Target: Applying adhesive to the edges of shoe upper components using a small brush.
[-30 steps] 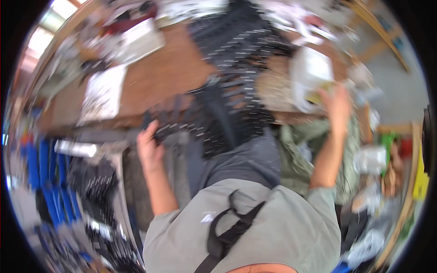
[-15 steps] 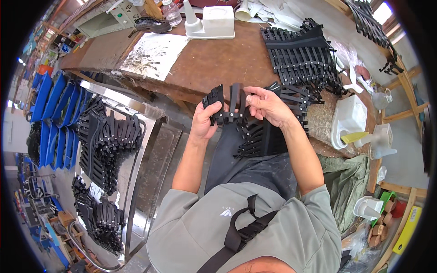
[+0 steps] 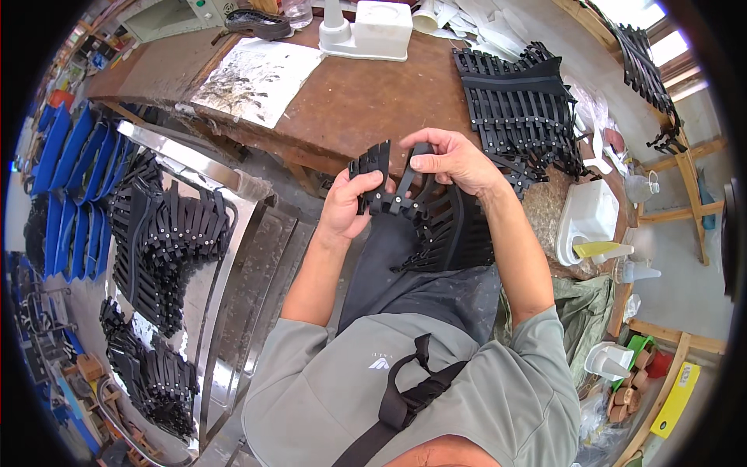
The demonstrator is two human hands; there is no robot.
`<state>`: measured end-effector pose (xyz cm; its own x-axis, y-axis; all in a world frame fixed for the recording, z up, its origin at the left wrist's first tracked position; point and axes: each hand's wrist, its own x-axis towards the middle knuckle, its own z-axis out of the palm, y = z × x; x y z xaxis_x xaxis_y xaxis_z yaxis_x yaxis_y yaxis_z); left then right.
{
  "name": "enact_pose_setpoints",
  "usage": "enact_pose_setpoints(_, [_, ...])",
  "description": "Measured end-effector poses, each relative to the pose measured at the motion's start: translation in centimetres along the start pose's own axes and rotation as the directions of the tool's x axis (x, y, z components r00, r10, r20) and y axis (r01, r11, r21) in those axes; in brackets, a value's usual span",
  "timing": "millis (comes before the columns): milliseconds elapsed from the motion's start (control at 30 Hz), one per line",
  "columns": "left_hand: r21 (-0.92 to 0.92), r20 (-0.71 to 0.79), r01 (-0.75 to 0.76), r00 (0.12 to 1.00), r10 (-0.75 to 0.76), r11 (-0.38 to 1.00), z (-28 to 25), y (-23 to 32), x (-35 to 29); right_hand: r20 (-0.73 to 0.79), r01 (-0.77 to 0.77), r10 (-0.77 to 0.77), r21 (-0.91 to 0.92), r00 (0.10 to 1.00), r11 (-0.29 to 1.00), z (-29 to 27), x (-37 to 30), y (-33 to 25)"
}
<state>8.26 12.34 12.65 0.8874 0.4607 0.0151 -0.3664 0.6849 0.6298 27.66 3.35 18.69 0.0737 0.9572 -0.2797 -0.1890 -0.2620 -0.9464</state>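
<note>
In front of my lap, both hands hold a black strappy shoe upper [image 3: 398, 202], made of narrow straps joined by small silver rivets. My left hand [image 3: 346, 204] is closed around its left end, thumb pressed across a stack of straps. My right hand [image 3: 459, 165] pinches the top of one upright strap between thumb and index finger. More black straps [image 3: 459, 233] spread below the right hand, over my right thigh; where they join the held part is hidden.
Black strap uppers are piled on the brown workbench [image 3: 373, 101] and on a metal cart [image 3: 257, 257] at left. White glue pots [image 3: 587, 218] stand at the bench's right and back. A stained white sheet [image 3: 261, 82] and a shoe sole [image 3: 259, 23] lie at back left.
My right hand's fingers have moved up and closed over the top of a strap, which now leans right. The left hand keeps its grip. The whole view has shifted slightly.
</note>
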Motion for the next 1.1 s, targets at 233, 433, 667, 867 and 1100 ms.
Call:
enact_pose_setpoints(233, [-0.226, -0.284, 0.028, 0.954, -0.094, 0.974, -1.0, -0.5, -0.2, -0.129, 0.193, -0.288, -0.483, 0.949, 0.854, 3.2, -1.5, -1.1])
enact_pose_setpoints(433, [0.474, 0.000, -0.322, 0.931, 0.366, 0.820, 1.7, 2.8, -0.3, -0.077, 0.248, -0.360, -0.593, 0.930, 0.766, 3.2, -1.8, -0.8])
enact_pose_setpoints(667, [0.663, 0.184, 0.055, 0.955, -0.234, 0.747, 3.0, 3.9, 2.0, -0.140, 0.216, -0.388, -0.640, 0.911, 0.737, 4.1, -2.5, -1.9])
enact_pose_setpoints(867, [0.585, 0.162, 0.114, 0.954, -0.253, 0.803, 2.4, 3.1, 2.4, -0.171, 0.062, -0.139, -0.395, 0.976, 0.917, 2.3, -3.3, -2.6])
enact_pose_setpoints(1100, [0.586, 0.186, 0.114, 0.945, -0.270, 0.802, 3.0, 3.2, 2.3, -0.189, 0.077, -0.138, -0.299, 0.972, 0.951, 1.7, -3.0, -1.8])
